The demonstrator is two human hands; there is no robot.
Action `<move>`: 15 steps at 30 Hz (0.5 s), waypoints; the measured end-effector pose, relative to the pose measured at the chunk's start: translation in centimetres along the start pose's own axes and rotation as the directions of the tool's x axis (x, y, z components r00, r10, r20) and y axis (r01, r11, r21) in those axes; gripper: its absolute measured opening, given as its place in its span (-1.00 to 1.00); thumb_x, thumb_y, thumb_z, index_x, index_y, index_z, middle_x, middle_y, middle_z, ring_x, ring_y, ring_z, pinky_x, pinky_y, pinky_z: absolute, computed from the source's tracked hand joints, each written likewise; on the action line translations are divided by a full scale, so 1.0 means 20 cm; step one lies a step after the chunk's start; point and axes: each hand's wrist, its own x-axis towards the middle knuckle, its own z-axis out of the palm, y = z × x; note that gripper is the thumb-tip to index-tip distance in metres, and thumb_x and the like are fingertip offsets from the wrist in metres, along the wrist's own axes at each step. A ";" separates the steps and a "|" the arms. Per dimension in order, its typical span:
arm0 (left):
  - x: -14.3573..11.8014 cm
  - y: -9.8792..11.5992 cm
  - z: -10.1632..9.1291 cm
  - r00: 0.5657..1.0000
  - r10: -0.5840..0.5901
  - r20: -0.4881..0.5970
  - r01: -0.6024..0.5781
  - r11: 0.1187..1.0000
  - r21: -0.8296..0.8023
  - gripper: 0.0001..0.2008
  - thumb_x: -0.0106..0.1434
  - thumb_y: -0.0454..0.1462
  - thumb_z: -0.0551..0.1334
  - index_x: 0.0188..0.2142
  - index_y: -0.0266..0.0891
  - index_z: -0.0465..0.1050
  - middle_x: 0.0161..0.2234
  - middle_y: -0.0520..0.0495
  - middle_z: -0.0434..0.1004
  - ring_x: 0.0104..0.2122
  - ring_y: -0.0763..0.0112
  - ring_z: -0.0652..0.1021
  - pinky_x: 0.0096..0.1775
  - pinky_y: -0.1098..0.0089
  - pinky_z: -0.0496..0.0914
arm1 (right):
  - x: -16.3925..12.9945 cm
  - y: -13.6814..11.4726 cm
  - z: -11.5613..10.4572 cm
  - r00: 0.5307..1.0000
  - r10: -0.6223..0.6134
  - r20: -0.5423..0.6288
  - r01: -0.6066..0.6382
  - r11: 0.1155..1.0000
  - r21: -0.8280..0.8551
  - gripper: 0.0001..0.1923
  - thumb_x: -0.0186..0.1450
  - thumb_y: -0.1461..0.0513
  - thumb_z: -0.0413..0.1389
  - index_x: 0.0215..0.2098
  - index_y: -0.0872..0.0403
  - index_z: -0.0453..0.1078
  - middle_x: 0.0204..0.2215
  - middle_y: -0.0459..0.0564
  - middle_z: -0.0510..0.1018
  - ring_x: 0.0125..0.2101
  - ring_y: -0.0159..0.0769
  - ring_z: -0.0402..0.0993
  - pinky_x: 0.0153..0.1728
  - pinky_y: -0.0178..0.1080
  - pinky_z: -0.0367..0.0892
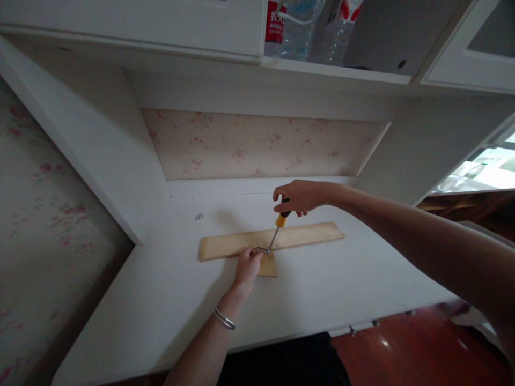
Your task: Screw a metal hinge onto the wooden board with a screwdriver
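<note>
My right hand [300, 197] is closed around the black and yellow handle of a screwdriver [280, 221], held tilted with its shaft pointing down. The tip meets a small metal bracket [263, 250] lying where two wooden boards come together. With its fingertips, my left hand [247, 262] pinches the bracket's left end. Beneath it a long pale wooden board [229, 244] lies across the white surface, and a short wooden piece [269, 265] sticks out from its near edge. Whether a screw sits under the tip is too small to tell.
Several small screws [198, 216] lie on the white desktop [161, 289], left of the long board's far side. Overhead, a white cabinet shelf [338, 71] holds plastic bottles [300, 32]. A side panel [88, 139] stands at the left, and the desktop's front edge runs close to my body.
</note>
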 end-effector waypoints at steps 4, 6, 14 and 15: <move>0.00 0.00 0.00 1.000 0.003 0.006 -0.003 1.000 0.022 -0.78 0.04 -0.14 0.23 -0.53 -0.26 0.34 -0.57 0.10 0.27 -0.50 0.47 0.27 -0.43 0.43 0.10 | -0.01 0.01 -0.01 0.982 -0.170 -0.086 0.160 0.981 -0.114 -0.65 0.13 0.11 0.11 -0.15 0.06 0.41 -0.32 -0.01 0.58 -0.41 -0.31 0.48 -0.39 -0.30 0.28; 0.00 0.00 0.00 1.000 0.006 0.009 -0.006 1.000 0.020 -0.79 0.05 -0.15 0.22 -0.51 -0.27 0.36 -0.56 0.09 0.28 -0.50 0.47 0.28 -0.43 0.43 0.10 | -0.02 0.02 -0.01 0.963 -0.245 -0.108 0.228 0.962 -0.153 -0.69 0.08 0.15 0.14 -0.19 0.05 0.43 -0.25 -0.01 0.56 -0.31 -0.29 0.46 -0.34 -0.30 0.27; 0.01 0.00 0.00 1.000 0.004 -0.007 -0.004 1.000 0.023 -0.78 0.02 -0.14 0.23 -0.54 -0.26 0.35 -0.58 0.09 0.27 -0.50 0.47 0.28 -0.43 0.43 0.10 | -0.04 0.05 -0.02 0.963 -0.254 -0.084 0.243 0.962 -0.120 -0.72 0.06 0.26 0.14 -0.22 0.04 0.43 -0.28 -0.05 0.54 -0.35 -0.33 0.42 -0.37 -0.32 0.24; 0.01 0.00 0.00 1.000 0.008 -0.005 -0.008 1.000 0.018 -0.78 0.02 -0.14 0.23 -0.54 -0.26 0.35 -0.58 0.09 0.27 -0.50 0.46 0.28 -0.43 0.43 0.10 | -0.05 0.05 -0.02 0.964 -0.252 -0.083 0.242 0.964 -0.114 -0.72 0.06 0.26 0.14 -0.22 0.04 0.43 -0.28 -0.05 0.54 -0.34 -0.32 0.42 -0.36 -0.32 0.24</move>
